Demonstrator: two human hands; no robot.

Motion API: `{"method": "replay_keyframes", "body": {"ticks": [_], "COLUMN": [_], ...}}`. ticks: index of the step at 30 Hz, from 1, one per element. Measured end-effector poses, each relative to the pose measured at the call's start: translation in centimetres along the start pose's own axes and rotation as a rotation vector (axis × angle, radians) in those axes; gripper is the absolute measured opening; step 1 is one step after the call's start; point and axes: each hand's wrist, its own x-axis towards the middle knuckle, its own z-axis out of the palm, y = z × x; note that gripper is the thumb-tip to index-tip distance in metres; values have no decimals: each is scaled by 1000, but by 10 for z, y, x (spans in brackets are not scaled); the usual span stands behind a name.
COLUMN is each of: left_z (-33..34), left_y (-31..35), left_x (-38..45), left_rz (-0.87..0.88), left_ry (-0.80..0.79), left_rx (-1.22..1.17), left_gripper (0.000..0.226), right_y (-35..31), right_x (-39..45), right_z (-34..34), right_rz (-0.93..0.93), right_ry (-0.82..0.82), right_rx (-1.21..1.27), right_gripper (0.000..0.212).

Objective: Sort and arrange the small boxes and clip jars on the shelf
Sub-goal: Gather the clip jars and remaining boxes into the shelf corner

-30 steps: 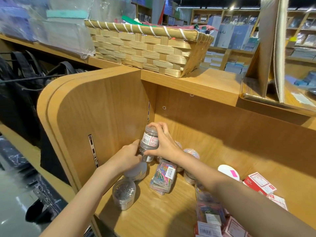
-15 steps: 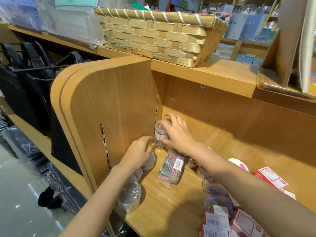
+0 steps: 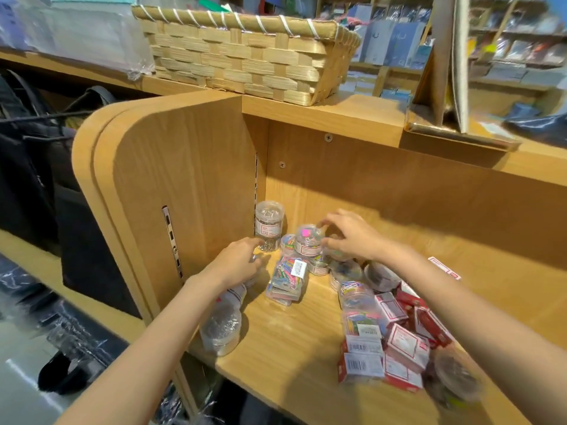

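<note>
A stack of two clear clip jars (image 3: 269,230) stands upright in the back-left corner of the wooden shelf (image 3: 285,342). The left hand (image 3: 237,261) lies at its 7 o'clock, fingertips touching the lower jar, fingers loosely bent; whether it grasps is unclear. The right hand (image 3: 349,236) curls its fingers round a pink-stickered jar (image 3: 309,240), which sits at the stack's 4 o'clock. Red small boxes (image 3: 399,342) lie at that hand's 5 o'clock.

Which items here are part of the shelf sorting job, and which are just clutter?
Job:
- stacked clip jars in the back corner
- jar with pink sticker under the right hand
- flat packs of coloured clips
- red and white small boxes
- left hand

Lying about:
- woven basket on top
- black bags at left
</note>
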Motion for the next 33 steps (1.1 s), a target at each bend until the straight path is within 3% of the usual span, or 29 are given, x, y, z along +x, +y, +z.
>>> {"method": "replay_keyframes", "body": {"ticks": [3, 7, 16, 23, 26, 33], "left_z": [3, 11, 16, 14, 13, 16], "left_y": [8, 10, 10, 6, 9, 16], "left_x": [6, 14, 22, 26, 30, 32], "left_rz": [44, 52, 9, 59, 74, 85], "left_ry": [-10, -40, -44, -53, -83, -34], "left_rx": [-57, -116, -179, -162, -141, -155], "left_gripper": [44, 40, 40, 46, 48, 46], "right_y": [20, 27, 9, 3, 12, 34], "right_x": [-21, -34, -2, 21, 17, -4], "right_z": [0, 9, 37, 40, 34, 33], "right_rz": [65, 135, -33, -85, -71, -45], "right_ry": [-122, -42, 2, 26, 29, 102], "right_rx": [-35, 28, -198, -149, 31, 7], "right_gripper": [42, 47, 55, 52, 61, 27]}}
